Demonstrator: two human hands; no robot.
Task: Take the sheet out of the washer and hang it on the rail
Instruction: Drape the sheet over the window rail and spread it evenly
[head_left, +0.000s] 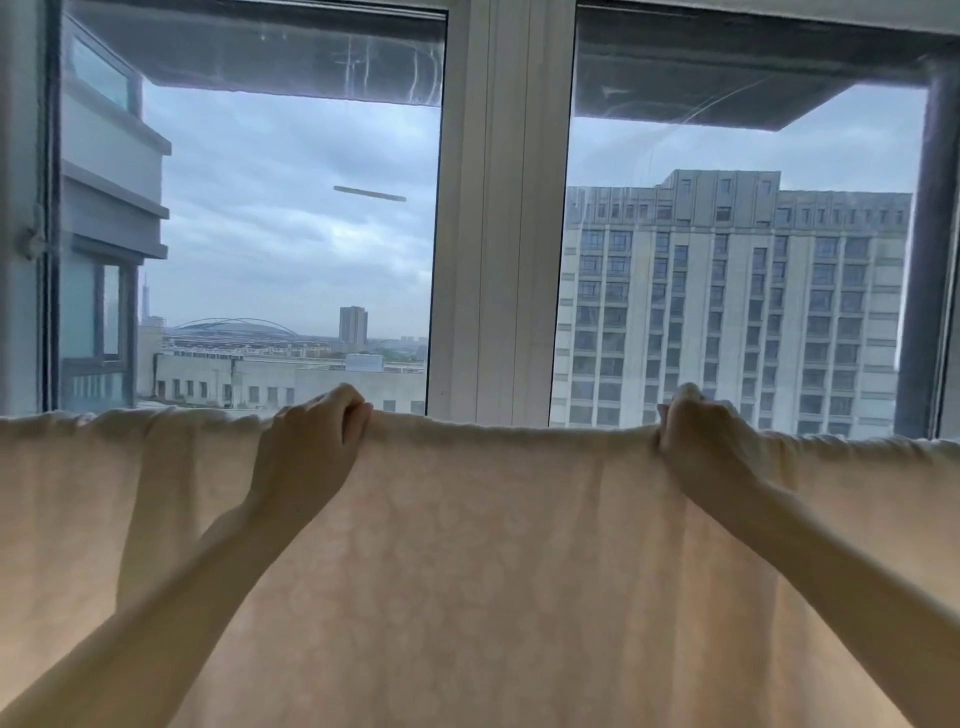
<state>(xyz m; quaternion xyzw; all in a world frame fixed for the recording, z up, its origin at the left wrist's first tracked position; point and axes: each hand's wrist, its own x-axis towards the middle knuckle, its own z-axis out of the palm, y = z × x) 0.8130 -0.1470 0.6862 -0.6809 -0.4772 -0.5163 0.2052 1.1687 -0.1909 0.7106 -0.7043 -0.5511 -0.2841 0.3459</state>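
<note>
Head view. A pale cream sheet (483, 571), thin, softly creased and lit through from behind, fills the lower half of the frame, its top fold running level from edge to edge. The left hand (311, 441) and right hand (701, 441) each curl over and pinch that fold, apart, probably to pull it flat. The rail is hidden under the cloth, presumably along the fold. Behind, a white window frame (498, 208) splits the glass.
</note>
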